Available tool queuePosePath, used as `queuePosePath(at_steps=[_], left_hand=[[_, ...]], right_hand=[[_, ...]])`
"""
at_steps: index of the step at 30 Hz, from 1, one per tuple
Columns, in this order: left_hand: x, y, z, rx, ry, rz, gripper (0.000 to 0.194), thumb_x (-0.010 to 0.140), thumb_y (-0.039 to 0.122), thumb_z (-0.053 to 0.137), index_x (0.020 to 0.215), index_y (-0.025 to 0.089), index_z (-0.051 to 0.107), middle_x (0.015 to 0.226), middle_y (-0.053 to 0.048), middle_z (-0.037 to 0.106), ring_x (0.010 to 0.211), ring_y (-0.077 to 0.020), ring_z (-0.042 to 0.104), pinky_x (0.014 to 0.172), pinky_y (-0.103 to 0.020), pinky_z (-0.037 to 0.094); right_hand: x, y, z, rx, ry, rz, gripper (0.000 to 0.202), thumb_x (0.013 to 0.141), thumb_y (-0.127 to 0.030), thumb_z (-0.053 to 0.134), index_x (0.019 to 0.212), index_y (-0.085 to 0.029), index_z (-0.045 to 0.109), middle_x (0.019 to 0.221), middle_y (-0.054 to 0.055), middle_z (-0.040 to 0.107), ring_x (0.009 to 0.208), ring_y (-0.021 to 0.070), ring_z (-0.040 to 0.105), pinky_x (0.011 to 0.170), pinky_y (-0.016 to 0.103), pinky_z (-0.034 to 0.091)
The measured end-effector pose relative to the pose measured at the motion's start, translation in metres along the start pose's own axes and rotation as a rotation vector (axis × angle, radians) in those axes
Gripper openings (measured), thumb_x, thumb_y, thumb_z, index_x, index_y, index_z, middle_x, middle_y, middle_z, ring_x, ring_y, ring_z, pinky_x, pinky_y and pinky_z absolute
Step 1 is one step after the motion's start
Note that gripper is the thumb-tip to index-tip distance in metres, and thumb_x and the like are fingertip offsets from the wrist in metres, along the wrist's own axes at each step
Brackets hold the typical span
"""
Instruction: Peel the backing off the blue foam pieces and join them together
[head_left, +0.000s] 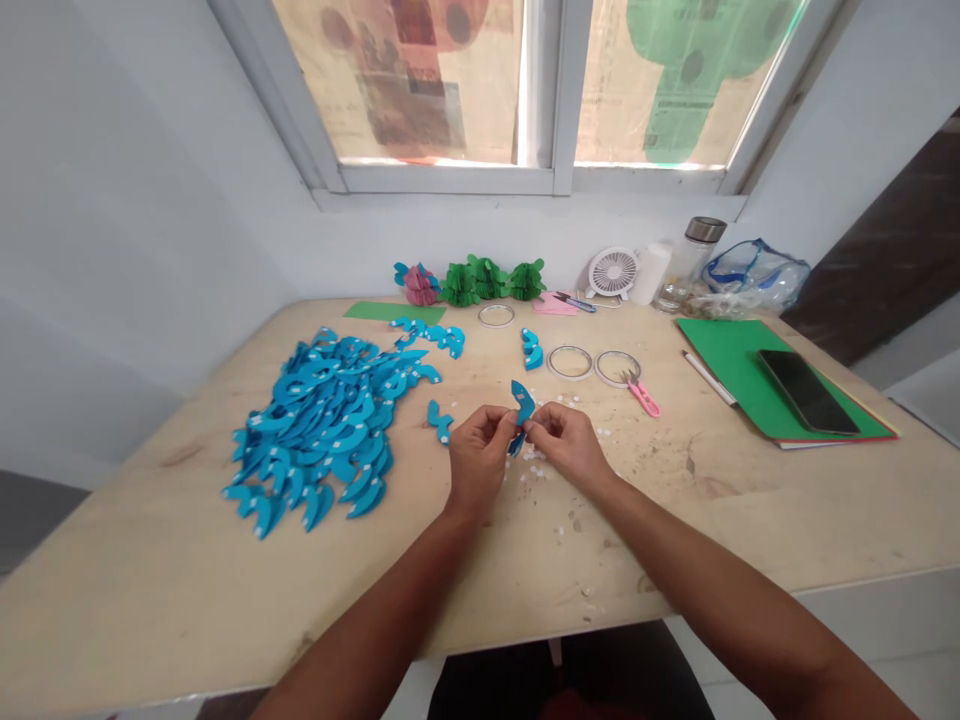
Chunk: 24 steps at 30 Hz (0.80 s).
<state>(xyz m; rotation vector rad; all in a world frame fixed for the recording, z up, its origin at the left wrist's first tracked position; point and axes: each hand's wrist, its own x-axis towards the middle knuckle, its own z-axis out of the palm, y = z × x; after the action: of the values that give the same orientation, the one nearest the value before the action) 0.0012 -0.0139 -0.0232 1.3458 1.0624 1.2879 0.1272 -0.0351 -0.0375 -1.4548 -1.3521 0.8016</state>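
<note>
Between my two hands, above the middle of the table, is a curved blue paper cutout [523, 398] with a small pale square on it. My left hand [481, 448] pinches its left side, and my right hand [567, 438] pinches its lower right side. Part of the cutout is hidden behind the fingertips. Just left of my left hand lies a small blue cutout [438, 420]. Farther left spreads a large pile of similar blue cutouts [322, 420], many with white squares. Beyond my hands rests another blue piece [531, 350]. Small white paper bits [534, 470] are scattered beneath my hands.
Rolls of thin tape [570, 348] and pink-handled snips [643, 395] lie right of centre. A phone [807, 392] rests on green sheets [720, 350] at the right. Along the wall stand green paper figures [487, 278], a small fan [613, 272] and a bottle [690, 262].
</note>
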Motion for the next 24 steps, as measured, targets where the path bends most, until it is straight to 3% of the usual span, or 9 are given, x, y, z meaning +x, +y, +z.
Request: queuePosePath(at_steps=[14, 24], left_hand=[[0.0003, -0.0017, -0.0005, 0.033, -0.009, 0.01, 0.017, 0.068, 0.032, 0.063, 0.064, 0.015, 0.062, 0.059, -0.001, 0.061, 0.056, -0.0121, 0.054, 0.054, -0.022, 0.041], [-0.0007, -0.0014, -0.0004, 0.041, -0.017, 0.012, 0.018, 0.069, 0.032, 0.063, 0.065, 0.015, 0.062, 0.06, -0.001, 0.062, 0.057, -0.0125, 0.053, 0.055, -0.023, 0.042]], right_hand=[[0.0029, 0.0058, 0.0004, 0.022, -0.012, 0.038, 0.008, 0.067, -0.019, 0.052, 0.068, -0.016, 0.059, 0.06, -0.001, 0.061, 0.052, 0.0103, 0.053, 0.049, 0.021, 0.04], [0.0033, 0.004, -0.0003, 0.075, -0.028, 0.05, 0.011, 0.069, -0.026, 0.055, 0.067, -0.015, 0.057, 0.061, 0.0, 0.062, 0.053, 0.011, 0.054, 0.05, 0.022, 0.042]])
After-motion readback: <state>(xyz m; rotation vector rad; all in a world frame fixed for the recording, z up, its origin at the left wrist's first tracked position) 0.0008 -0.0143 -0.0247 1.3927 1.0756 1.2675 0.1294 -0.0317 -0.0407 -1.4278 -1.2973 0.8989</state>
